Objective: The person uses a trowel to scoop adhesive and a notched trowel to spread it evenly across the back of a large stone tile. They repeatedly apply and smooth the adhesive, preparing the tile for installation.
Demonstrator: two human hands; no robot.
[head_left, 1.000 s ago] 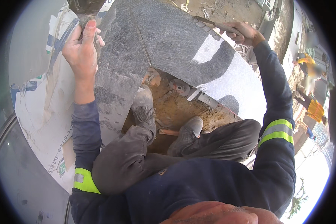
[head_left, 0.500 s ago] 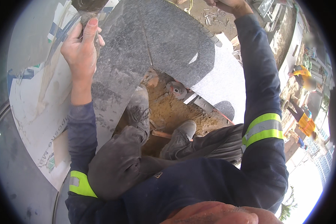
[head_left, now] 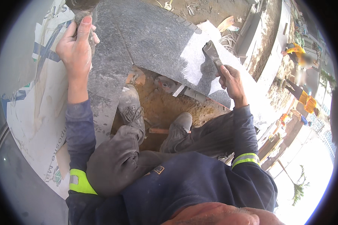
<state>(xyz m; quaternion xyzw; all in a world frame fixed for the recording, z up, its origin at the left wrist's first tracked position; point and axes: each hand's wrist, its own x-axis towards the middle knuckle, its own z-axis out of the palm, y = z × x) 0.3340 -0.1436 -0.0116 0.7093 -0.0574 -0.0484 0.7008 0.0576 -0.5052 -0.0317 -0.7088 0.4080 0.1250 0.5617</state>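
My right hand point(head_left: 234, 84) grips the handle of a scraper point(head_left: 212, 52), its dusty flat blade pointing away over the grey speckled slab point(head_left: 157, 37). The blade's shadow falls on the bright part of the slab; I cannot tell whether it touches. At the far left, my left hand point(head_left: 76, 52) is closed round the handle of a second tool with a wide dark blade point(head_left: 80, 4), cut off by the upper edge. Its kind is not plain. Dust whitens my fingers. A seam crosses the slab surface between my hands.
Below the slab edge my shoes point(head_left: 131, 118) stand in a dirt hollow point(head_left: 159, 101) with a round fitting point(head_left: 165, 84). White printed sheeting point(head_left: 37, 131) lies at the left. Coiled cable point(head_left: 228, 43) sits beyond the slab. Two people in orange point(head_left: 308, 102) are farther right.
My right hand has come back toward me from the far edge, bringing the scraper into view over the slab. My left hand keeps its grip, nearly still, while the view shifts slightly.
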